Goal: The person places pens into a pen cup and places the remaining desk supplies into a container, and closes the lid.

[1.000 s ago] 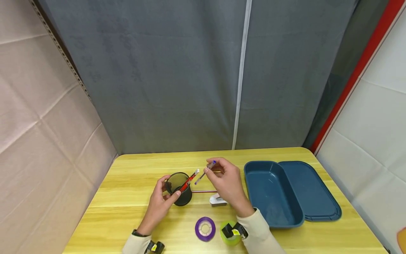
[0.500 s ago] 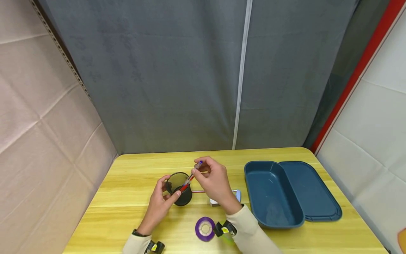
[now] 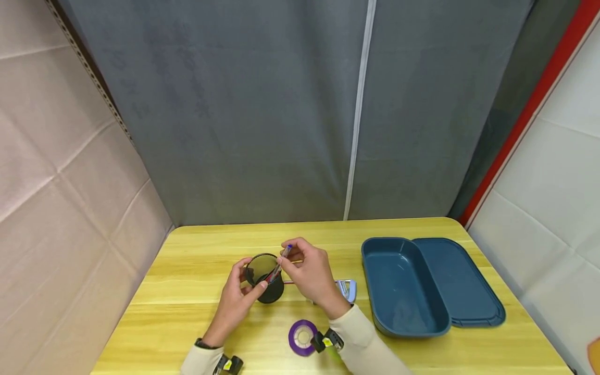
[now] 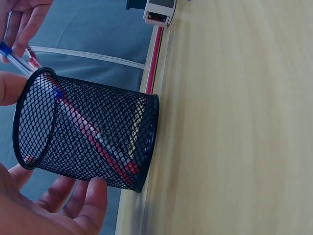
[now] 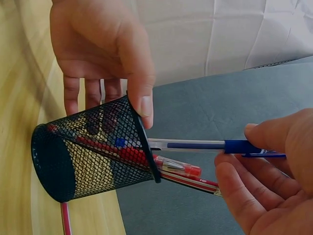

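A grey curtain [image 3: 262, 114] hangs beyond the left grip [image 3: 239, 299] and right grip [image 3: 309, 271], with creased pale cloth walls [image 3: 79, 156] out to either side. Below both grips spreads the surface [image 3: 183, 307], yellowish wood grain with rounded far corners. Right of the right grip sits a dark blue bin [image 3: 405, 286], its matching lid [image 3: 471, 286] beside it, farther from that grip. The left grip holds a black mesh cup [image 3: 273, 295] around its side, thumb at the rim. A purple tape roll [image 3: 294, 338] lies on the surface, nearer the wearer than either grip. The right grip pinches a blue pen [image 5: 195, 145] by its upper part, the lower end inside the cup, beside a red pen [image 5: 183, 166].
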`<state>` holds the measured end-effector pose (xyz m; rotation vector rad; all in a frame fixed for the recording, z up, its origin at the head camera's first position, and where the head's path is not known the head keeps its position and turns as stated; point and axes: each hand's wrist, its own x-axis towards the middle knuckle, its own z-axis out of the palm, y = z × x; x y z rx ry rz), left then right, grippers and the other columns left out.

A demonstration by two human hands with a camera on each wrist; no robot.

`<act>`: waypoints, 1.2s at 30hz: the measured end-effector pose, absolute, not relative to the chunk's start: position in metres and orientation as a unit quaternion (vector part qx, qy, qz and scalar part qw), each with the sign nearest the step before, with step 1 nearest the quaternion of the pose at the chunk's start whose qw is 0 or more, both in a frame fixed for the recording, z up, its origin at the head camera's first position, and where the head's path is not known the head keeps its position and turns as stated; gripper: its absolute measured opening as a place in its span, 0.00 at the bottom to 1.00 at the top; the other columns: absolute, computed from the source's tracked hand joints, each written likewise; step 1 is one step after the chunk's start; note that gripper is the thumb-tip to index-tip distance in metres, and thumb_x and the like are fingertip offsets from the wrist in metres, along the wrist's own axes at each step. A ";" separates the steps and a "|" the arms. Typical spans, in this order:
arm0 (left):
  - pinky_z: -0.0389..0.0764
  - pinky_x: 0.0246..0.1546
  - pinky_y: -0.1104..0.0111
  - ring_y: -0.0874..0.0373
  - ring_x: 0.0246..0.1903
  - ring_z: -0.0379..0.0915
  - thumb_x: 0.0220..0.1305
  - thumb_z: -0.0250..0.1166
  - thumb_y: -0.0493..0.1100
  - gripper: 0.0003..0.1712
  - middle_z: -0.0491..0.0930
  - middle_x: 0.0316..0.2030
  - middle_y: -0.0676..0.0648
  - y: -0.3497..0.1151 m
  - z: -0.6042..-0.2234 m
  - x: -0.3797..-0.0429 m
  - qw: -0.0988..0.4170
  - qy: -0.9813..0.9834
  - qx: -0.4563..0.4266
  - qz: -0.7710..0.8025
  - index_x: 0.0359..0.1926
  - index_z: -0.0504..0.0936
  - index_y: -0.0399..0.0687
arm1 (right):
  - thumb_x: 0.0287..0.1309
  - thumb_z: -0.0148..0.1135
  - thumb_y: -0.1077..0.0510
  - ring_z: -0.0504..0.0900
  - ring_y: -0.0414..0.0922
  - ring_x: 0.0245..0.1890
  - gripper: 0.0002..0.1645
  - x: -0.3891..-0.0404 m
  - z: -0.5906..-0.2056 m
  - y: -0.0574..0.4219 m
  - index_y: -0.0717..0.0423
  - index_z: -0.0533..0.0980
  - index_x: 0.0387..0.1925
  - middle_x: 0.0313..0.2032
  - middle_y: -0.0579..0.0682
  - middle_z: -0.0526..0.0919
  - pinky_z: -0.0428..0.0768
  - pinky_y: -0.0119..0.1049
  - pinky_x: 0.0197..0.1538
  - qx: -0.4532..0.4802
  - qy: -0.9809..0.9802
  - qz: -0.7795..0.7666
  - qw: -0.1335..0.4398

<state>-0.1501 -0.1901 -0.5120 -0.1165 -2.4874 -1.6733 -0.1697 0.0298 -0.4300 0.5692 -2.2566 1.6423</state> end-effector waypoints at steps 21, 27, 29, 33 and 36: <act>0.81 0.51 0.68 0.43 0.61 0.77 0.67 0.75 0.50 0.41 0.78 0.60 0.39 -0.190 -0.512 -0.150 0.072 -0.827 -0.038 -0.557 0.75 0.66 0.56 | 0.63 0.75 0.59 0.91 0.43 0.41 0.10 -0.167 -0.434 0.037 0.52 0.84 0.45 0.40 0.48 0.91 0.88 0.27 0.42 0.187 -0.798 0.557 0.136; 0.81 0.51 0.65 0.43 0.62 0.77 0.67 0.75 0.50 0.41 0.79 0.59 0.39 -0.189 -0.512 -0.150 0.068 -0.829 -0.033 -0.553 0.75 0.66 0.56 | 0.62 0.76 0.60 0.90 0.45 0.41 0.10 -0.165 -0.433 0.040 0.51 0.85 0.44 0.39 0.47 0.91 0.87 0.25 0.42 0.174 -0.801 0.557 0.135; 0.81 0.52 0.66 0.43 0.62 0.77 0.66 0.75 0.50 0.41 0.79 0.59 0.39 -0.189 -0.512 -0.150 0.069 -0.829 -0.031 -0.554 0.75 0.66 0.56 | 0.62 0.76 0.60 0.90 0.46 0.41 0.09 -0.165 -0.433 0.041 0.52 0.85 0.44 0.39 0.48 0.90 0.86 0.24 0.42 0.172 -0.800 0.559 0.132; 0.81 0.51 0.67 0.42 0.62 0.77 0.66 0.75 0.50 0.42 0.79 0.60 0.38 -0.188 -0.511 -0.150 0.071 -0.829 -0.030 -0.554 0.76 0.66 0.56 | 0.63 0.76 0.59 0.90 0.46 0.42 0.10 -0.165 -0.432 0.043 0.54 0.85 0.45 0.40 0.48 0.91 0.86 0.25 0.43 0.168 -0.803 0.558 0.129; 0.81 0.52 0.67 0.42 0.62 0.77 0.67 0.75 0.50 0.42 0.78 0.60 0.38 -0.188 -0.510 -0.150 0.070 -0.831 -0.028 -0.552 0.76 0.65 0.56 | 0.62 0.76 0.59 0.90 0.45 0.42 0.11 -0.166 -0.433 0.044 0.55 0.85 0.45 0.40 0.48 0.91 0.89 0.31 0.44 0.164 -0.804 0.556 0.130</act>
